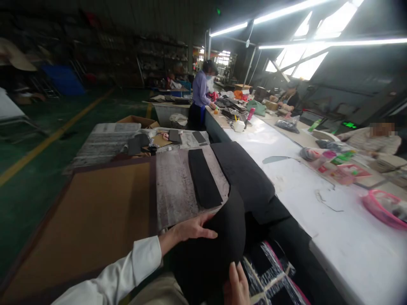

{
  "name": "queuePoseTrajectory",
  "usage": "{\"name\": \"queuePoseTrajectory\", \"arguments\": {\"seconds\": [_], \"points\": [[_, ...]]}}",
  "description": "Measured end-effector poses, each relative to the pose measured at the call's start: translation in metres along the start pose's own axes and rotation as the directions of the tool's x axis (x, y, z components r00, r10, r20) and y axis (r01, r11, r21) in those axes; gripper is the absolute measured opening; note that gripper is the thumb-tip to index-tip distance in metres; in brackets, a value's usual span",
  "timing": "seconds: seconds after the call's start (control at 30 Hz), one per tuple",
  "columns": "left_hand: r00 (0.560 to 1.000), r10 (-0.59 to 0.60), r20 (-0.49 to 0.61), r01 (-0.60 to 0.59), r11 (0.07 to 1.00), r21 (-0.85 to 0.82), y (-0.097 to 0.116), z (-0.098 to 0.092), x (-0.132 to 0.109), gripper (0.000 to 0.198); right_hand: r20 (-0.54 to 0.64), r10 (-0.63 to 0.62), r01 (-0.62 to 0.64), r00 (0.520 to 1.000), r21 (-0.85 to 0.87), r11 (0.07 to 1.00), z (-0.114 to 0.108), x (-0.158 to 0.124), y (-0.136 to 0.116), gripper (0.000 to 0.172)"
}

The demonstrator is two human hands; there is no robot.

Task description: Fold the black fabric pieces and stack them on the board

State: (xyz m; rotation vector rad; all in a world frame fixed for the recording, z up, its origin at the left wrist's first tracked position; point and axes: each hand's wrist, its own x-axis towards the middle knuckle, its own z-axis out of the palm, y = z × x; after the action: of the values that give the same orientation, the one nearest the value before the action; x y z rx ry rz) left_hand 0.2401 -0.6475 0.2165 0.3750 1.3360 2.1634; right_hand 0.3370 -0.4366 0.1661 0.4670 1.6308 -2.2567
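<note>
My left hand [190, 231] grips the left edge of a curved black sheet of material [219, 241], thumb on top and fingers behind it. My right hand [237, 286] holds the same sheet at its lower edge, near the bottom of the view, with only the thumb and part of the palm showing. The sheet bends up in front of me. Just beyond it a narrow black strip [203, 178] lies on a grey worn board [178, 186]. A larger black piece [244, 173] lies to the right of the strip.
A brown board [92, 216] lies to my left. A long white table [318, 199] runs along the right with pink baskets [381, 207] and packets. A person in a purple top [200, 93] stands at the far end; another person [372, 137] sits at right.
</note>
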Motion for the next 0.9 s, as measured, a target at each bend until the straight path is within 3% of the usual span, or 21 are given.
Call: {"name": "queuePoseTrajectory", "arguments": {"seconds": [0.07,0.17,0.3,0.43,0.6,0.9], "points": [[0.996,-0.056,0.072,0.049,0.993,0.104,0.014,-0.004,-0.010,0.067,0.069,-0.020,0.007,0.997,0.184,0.983,0.000,0.020,-0.013,0.057],[0.978,-0.176,0.112,0.140,0.953,0.270,0.026,-0.011,-0.028,0.064,0.020,0.004,-0.012,1.000,0.414,0.910,-0.007,0.046,-0.028,0.055],[0.969,-0.245,0.022,0.220,0.904,0.366,0.027,-0.019,-0.056,0.058,-0.056,0.141,-0.095,0.988,0.499,0.861,-0.015,0.068,-0.027,0.051],[0.957,-0.271,-0.103,0.289,0.866,0.407,0.029,-0.037,-0.078,0.054,-0.046,0.137,-0.095,0.989,0.510,0.855,-0.004,0.080,-0.019,0.054],[0.924,-0.286,-0.252,0.376,0.796,0.474,0.043,-0.087,-0.092,0.049,0.031,0.103,-0.106,0.994,0.468,0.877,0.027,0.091,-0.019,0.052],[0.905,-0.276,-0.322,0.424,0.557,0.714,0.080,-0.180,-0.086,0.042,0.031,0.206,-0.203,0.978,0.362,0.910,0.075,0.125,-0.008,0.047]]}}
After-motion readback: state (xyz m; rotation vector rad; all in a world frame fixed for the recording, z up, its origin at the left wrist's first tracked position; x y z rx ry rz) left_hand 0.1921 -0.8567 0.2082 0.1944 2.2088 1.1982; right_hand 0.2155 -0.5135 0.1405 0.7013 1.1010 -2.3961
